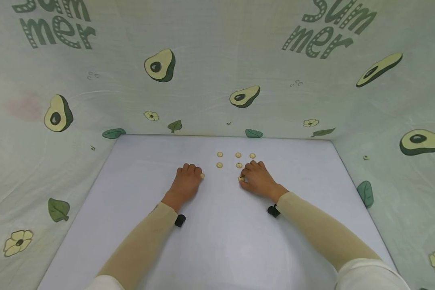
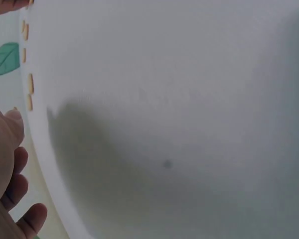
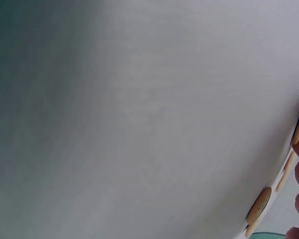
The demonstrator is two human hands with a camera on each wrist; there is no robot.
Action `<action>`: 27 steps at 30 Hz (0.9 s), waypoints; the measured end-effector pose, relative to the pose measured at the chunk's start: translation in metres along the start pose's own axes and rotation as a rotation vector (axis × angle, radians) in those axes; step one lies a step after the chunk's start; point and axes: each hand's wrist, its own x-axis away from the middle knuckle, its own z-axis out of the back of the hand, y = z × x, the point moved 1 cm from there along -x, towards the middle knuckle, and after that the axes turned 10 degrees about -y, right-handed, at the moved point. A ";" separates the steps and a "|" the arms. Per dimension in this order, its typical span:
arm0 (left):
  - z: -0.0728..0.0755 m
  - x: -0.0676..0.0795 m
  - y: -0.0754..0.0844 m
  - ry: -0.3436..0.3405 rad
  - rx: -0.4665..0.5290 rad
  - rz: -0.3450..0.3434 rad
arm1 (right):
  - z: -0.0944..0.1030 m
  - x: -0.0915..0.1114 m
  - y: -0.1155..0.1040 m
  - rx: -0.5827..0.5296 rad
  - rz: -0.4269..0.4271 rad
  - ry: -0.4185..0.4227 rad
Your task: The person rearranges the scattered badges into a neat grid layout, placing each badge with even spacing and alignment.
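Note:
My left hand [image 1: 187, 181] pinches a small round wooden disc [image 1: 202, 176] between thumb and forefinger, just left of the grouped discs. In the left wrist view most of that disc is hidden behind the thumb [image 2: 15, 122]. The right hand [image 1: 258, 179] has thumb and forefinger on either side of another wooden disc [image 1: 241, 179] with a dark mark on it, low at the tabletop. Ahead of it lies a marked disc [image 1: 239, 165], with a plain-looking disc [image 1: 219, 165] to its left. A farther row holds three discs, the middle one [image 1: 238, 154] among them.
A white tabletop [image 1: 224, 233] lies under both arms. Behind and at the sides hangs a pale cloth [image 1: 203, 92] printed with avocados, leaves and flowers. Dark wrist cameras stick out beneath the left wrist [image 1: 180, 220] and right wrist [image 1: 274, 211].

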 end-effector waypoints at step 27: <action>-0.021 -0.037 0.048 -0.079 -0.011 -0.040 | -0.005 -0.002 0.006 0.027 0.000 0.000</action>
